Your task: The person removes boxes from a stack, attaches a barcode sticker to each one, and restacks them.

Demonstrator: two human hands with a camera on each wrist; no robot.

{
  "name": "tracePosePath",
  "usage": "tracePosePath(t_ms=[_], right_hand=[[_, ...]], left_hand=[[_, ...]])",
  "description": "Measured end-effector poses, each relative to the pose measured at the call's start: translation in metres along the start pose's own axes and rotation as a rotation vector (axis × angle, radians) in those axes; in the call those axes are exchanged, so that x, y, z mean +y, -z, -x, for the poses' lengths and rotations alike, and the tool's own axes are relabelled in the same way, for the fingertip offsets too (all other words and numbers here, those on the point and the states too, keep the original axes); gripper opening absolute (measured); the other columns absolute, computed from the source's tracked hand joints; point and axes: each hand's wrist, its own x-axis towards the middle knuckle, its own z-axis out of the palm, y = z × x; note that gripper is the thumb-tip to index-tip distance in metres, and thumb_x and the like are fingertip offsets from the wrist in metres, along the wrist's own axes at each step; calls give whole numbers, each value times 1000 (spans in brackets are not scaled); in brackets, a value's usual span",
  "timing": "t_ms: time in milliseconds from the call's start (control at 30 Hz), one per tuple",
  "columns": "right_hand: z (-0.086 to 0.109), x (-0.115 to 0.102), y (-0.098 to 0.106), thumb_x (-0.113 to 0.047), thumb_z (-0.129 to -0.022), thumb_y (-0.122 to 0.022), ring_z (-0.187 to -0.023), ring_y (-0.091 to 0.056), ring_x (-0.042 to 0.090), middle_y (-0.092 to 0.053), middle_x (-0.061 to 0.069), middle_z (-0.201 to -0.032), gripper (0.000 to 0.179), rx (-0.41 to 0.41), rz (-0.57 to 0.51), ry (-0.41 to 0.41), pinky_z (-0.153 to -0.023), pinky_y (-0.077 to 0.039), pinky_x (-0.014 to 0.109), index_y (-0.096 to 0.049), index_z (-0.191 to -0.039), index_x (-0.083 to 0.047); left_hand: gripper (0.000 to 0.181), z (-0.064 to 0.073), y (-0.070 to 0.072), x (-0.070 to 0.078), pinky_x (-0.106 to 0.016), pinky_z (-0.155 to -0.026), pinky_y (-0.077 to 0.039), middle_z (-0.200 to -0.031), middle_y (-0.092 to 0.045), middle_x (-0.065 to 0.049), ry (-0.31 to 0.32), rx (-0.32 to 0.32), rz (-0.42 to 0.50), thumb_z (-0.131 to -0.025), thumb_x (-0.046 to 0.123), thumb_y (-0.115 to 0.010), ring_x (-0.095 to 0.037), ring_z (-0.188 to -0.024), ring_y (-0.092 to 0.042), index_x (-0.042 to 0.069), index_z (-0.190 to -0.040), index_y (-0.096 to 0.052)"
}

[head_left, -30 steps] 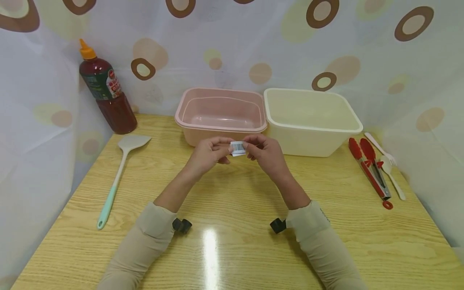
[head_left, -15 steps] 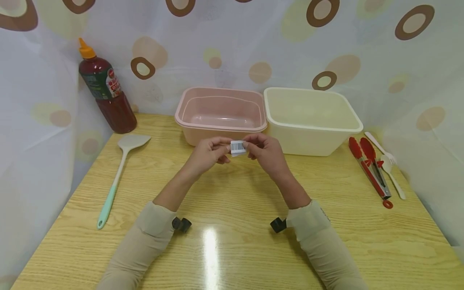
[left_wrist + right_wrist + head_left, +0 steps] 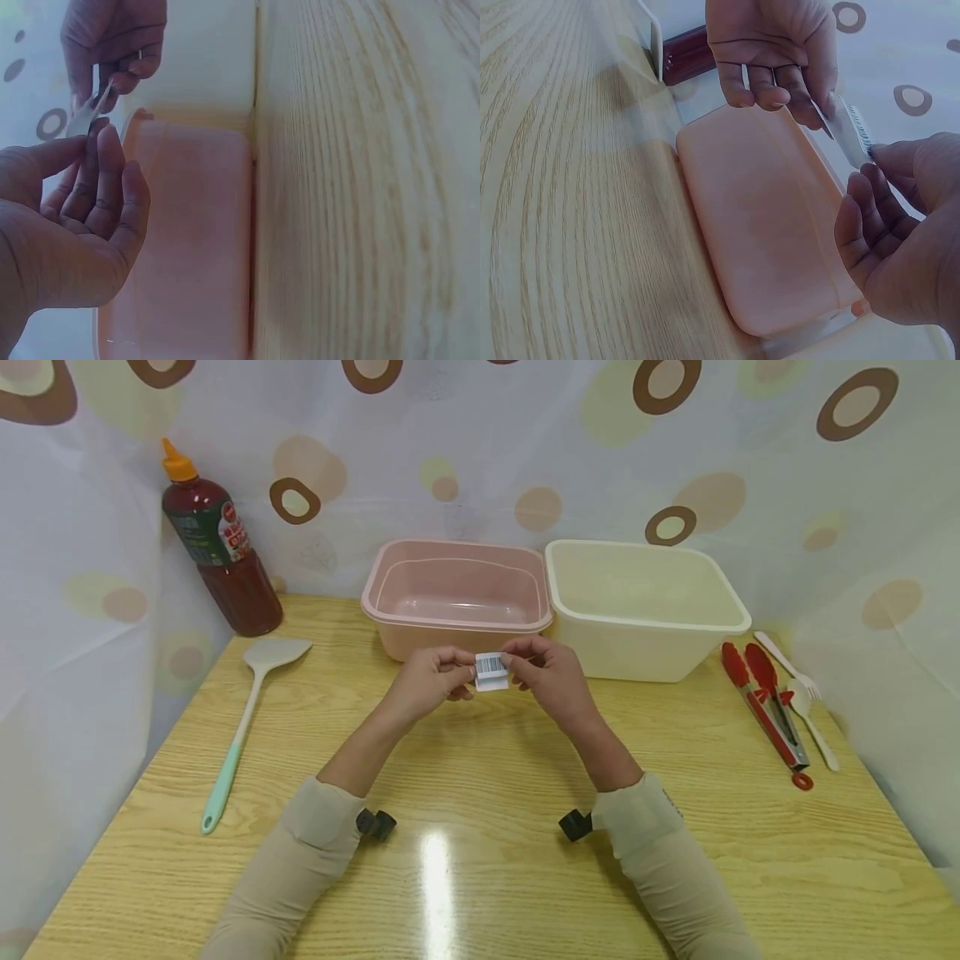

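A small folded white label with a printed barcode [image 3: 491, 665] is held up in front of the two tubs. My left hand [image 3: 426, 683] pinches its left edge between thumb and forefinger. On the other side, the thumb and forefinger of my right hand [image 3: 553, 683] grip its right edge. The right wrist view shows the label [image 3: 849, 136] edge-on between the two sets of fingertips. In the left wrist view, its layers [image 3: 91, 112] stand apart where it folds, with the other fingers of my left hand [image 3: 82, 225] loosely bent below.
Behind the hands stand a pink tub [image 3: 457, 628] and a cream tub [image 3: 637, 653], side by side. A sauce bottle [image 3: 225, 547] and a spatula [image 3: 251, 710] are at the left. Red tongs [image 3: 772, 727], a fork [image 3: 780, 660] and a spoon [image 3: 817, 735] lie at the right.
The label's lower flap has swung down and shows more below the barcode. My left fingertips have shifted slightly left, uncovering more of the barcode; the right hand stays almost still.
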Motion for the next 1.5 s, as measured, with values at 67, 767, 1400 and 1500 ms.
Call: tracePosePath(t_ms=[67, 767, 1400, 1500], right_hand=[[0, 0, 0, -18, -97, -68, -76, -61, 23, -67, 8, -93, 18, -1, -1, -1, -67, -57, 32, -72, -107, -3], [-1, 1, 4, -20, -98, -68, -81, -60, 29, -68, 7, -96, 22, 12, -22, 9, -64, -53, 25, -72, -110, -2], [-2, 2, 6, -20, -98, -68, -78, -60, 27, -64, 7, -88, 20, 21, -27, 25, -65, -55, 29, -72, -109, -4], [-2, 3, 6, -20, -98, -68, -78, -61, 29, -63, 11, -88, 20, 20, -31, 27, -64, -53, 26, -72, -109, -4]], left_hand=[[22, -1, -1, 0, -35, -77, -59, -113, -73, -23, 7, 1, 8, -100, 8, -63, -11, -69, -68, -4, -117, -69], [23, -2, -1, -6, -44, -83, -62, -92, -70, -12, 97, -76, -25, -101, 14, -63, -15, -68, -68, -4, -112, -70], [22, 4, 5, -8, -38, -78, -61, -90, -69, -10, 136, -183, -173, -101, 20, -63, -30, -79, -72, 2, -107, -73], [21, 2, 5, -12, -41, -81, -62, -85, -68, -8, 149, -199, -190, -100, 16, -64, -25, -73, -72, -1, -108, -74]])
